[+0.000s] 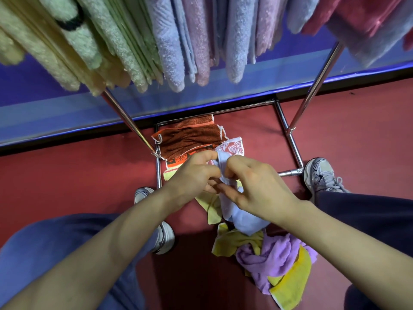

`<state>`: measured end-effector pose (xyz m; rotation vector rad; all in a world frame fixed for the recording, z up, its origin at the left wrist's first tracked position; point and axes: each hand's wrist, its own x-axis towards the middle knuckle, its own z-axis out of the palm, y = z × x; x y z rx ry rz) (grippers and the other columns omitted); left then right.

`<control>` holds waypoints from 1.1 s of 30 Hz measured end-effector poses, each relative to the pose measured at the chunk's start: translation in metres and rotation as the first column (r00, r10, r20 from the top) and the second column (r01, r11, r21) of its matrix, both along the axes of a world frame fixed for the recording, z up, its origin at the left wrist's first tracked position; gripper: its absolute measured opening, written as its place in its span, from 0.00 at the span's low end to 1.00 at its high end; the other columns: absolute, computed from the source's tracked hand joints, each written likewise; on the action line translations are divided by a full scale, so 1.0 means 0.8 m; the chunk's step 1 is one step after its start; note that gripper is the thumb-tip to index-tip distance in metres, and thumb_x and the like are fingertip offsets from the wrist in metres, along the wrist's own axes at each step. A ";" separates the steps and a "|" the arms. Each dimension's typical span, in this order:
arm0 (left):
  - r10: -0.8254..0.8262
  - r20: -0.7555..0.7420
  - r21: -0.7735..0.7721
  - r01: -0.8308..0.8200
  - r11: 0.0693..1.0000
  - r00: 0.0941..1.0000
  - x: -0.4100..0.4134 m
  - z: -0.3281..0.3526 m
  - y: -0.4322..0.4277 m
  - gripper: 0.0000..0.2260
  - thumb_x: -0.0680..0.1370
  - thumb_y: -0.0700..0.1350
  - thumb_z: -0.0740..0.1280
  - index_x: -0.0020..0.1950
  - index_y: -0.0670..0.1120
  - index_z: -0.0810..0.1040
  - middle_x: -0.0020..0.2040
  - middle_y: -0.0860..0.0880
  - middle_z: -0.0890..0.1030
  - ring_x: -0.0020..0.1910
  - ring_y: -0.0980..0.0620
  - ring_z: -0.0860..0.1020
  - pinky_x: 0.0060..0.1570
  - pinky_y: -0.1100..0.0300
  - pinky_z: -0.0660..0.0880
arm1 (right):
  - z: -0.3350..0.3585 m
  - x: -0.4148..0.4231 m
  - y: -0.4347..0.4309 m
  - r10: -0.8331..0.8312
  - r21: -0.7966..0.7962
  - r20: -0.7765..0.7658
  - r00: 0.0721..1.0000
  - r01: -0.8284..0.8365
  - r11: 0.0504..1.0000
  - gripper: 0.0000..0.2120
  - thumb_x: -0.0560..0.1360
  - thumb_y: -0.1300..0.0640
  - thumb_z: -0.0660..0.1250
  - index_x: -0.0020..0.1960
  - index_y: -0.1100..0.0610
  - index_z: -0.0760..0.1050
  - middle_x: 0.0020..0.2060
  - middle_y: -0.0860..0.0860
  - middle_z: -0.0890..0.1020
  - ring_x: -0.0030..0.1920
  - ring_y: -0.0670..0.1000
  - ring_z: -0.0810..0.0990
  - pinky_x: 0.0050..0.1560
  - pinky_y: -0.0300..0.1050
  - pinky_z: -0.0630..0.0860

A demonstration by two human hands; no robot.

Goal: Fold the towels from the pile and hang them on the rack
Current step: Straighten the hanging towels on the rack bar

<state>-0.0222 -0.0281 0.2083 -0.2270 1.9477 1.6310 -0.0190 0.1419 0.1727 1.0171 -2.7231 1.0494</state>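
Straight down, pale-blue towel lengthwise.

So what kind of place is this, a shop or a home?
Probably an indoor laundry or drying corner, though I can't be sure. A metal rack is hung with folded towels, a pile of towels lies on the red floor, and the left hand and right hand grip a pale blue towel.

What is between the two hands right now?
The head view shows a bunched edge of the light blue towel between them, pinched by both the left hand and the right hand; the rest hangs below.
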 end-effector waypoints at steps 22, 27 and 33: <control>-0.403 -0.795 -0.508 -0.136 0.850 0.454 -0.009 0.001 -0.032 0.06 0.71 0.33 0.74 0.45 0.41 0.82 0.43 0.50 0.82 0.42 0.54 0.80 0.47 0.67 0.74 | 0.044 -0.054 0.050 -0.217 -0.223 0.339 0.915 0.303 0.927 0.08 0.71 0.56 0.78 0.40 0.54 0.79 0.34 0.48 0.83 0.35 0.51 0.82 0.41 0.43 0.79; -0.384 -0.791 -0.503 -0.148 0.851 0.477 -0.007 0.008 -0.030 0.08 0.70 0.33 0.76 0.45 0.42 0.82 0.37 0.53 0.78 0.36 0.57 0.77 0.45 0.74 0.69 | 0.044 -0.056 0.051 -0.088 -0.399 0.470 0.878 0.300 0.867 0.08 0.72 0.63 0.76 0.43 0.54 0.77 0.34 0.54 0.83 0.35 0.50 0.79 0.43 0.53 0.78; -0.299 -0.747 -0.439 -0.102 0.892 0.594 -0.006 0.011 -0.031 0.13 0.71 0.36 0.76 0.52 0.47 0.78 0.44 0.55 0.80 0.38 0.54 0.80 0.46 0.61 0.79 | 0.046 -0.056 0.050 -0.033 -0.418 0.467 0.884 0.254 0.872 0.07 0.73 0.66 0.74 0.43 0.58 0.77 0.34 0.55 0.80 0.35 0.47 0.77 0.41 0.49 0.76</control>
